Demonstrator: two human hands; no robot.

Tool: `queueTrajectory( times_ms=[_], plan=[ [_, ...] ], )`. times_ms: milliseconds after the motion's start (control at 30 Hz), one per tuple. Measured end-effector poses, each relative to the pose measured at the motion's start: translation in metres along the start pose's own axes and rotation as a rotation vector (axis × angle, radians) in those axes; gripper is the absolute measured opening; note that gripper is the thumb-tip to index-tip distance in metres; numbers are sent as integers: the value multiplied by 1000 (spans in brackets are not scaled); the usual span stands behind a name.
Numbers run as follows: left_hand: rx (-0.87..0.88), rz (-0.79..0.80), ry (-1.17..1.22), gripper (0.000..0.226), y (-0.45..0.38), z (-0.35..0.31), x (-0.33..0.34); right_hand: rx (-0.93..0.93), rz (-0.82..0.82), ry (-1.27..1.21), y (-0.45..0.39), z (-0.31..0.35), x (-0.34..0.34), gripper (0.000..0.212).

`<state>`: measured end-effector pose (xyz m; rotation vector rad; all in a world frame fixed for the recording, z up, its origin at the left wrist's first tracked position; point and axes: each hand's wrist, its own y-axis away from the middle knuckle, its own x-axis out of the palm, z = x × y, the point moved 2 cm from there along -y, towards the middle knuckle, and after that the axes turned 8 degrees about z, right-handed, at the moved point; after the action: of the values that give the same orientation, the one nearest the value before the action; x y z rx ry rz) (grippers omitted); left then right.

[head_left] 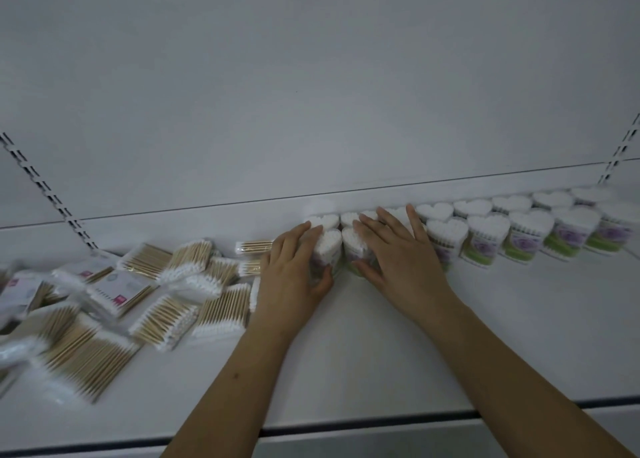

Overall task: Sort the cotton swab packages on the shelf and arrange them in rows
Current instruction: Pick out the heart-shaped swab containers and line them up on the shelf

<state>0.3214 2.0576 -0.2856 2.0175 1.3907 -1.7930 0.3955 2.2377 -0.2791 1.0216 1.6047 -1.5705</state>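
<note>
Left hand (294, 267) fingers wrap the end heart tub (327, 250); right hand (391, 250) lies flat, fingers spread. Better push both tubs snugly together.

Two bare forearms and hands, nothing worn

The left hand (294, 270) and right hand (398, 253) carry no rings, watch or gloves; both forearms are uncovered, no sleeve showing. A small dark mark sits on the left forearm (236, 375).

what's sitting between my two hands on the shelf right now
In the head view, two front-row heart-shaped swab tubs stand side by side between left hand and right hand.
</note>
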Motion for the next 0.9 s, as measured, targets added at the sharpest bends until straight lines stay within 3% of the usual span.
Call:
queueTrajectory(
  times_ms=[167,333,433,900],
  plan=[
    [8,48,-15,73,3,-3,-12,22,-66,-52,-2,8,-27,64],
    [31,-31,127,70,22,0,-51,56,-183,-484,-30,40,-78,64],
    [-24,-76,229,64,47,19,-82,2,-221,-616,-64,88,-99,65],
    [-444,-334,180,45,233,242,-271,-494,-144,-1008,-204,492,-111,64]
  ],
)
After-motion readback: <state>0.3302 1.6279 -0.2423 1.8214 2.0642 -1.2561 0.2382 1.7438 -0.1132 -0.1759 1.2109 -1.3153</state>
